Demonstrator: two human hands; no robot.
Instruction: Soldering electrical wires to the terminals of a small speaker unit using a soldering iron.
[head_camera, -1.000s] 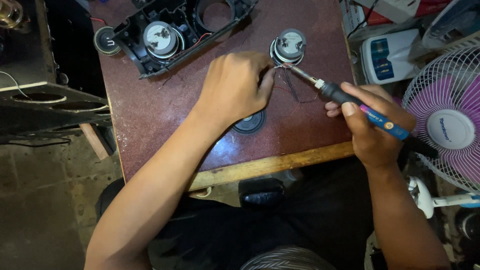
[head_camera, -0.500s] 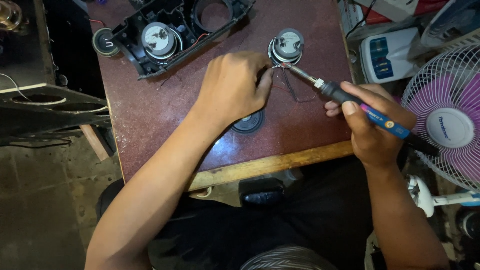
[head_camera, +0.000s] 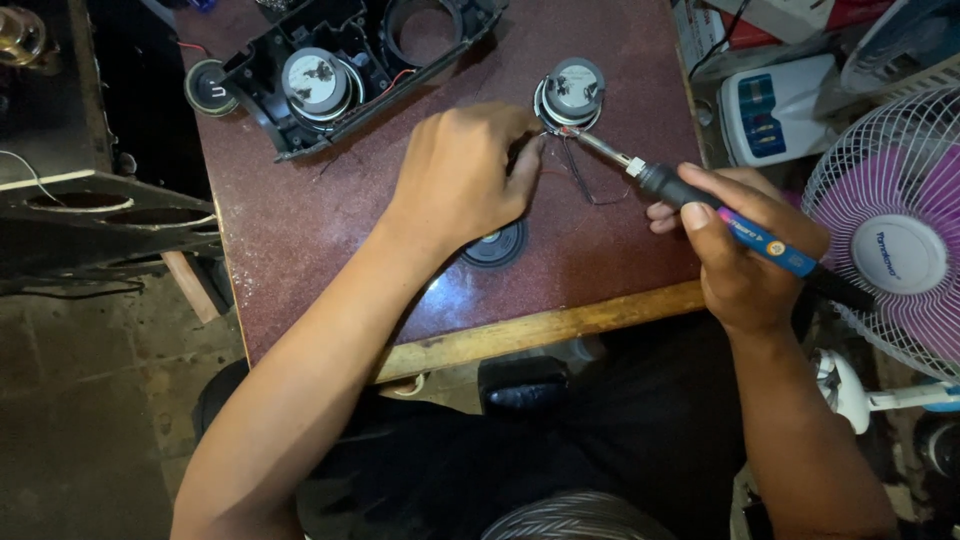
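Note:
A small round speaker (head_camera: 573, 93) sits magnet-up near the far right of a dark red table (head_camera: 300, 250). My right hand (head_camera: 745, 250) grips a blue and black soldering iron (head_camera: 700, 200), its metal tip touching the speaker's near rim. My left hand (head_camera: 462, 175) rests on the table just left of the speaker, fingertips pinched at the rim beside the iron's tip; what they pinch is too small to tell. Thin dark wires (head_camera: 585, 180) trail from the speaker toward me.
A black plastic speaker housing (head_camera: 350, 70) with another speaker in it lies at the table's far left, a small round black part (head_camera: 207, 88) beside it. A dark disc (head_camera: 495, 245) lies under my left wrist. A pink-bladed fan (head_camera: 900, 230) and a white device (head_camera: 775, 110) stand to the right.
Both hands stay in place at the speaker. The view has shifted very slightly; nothing else has visibly moved.

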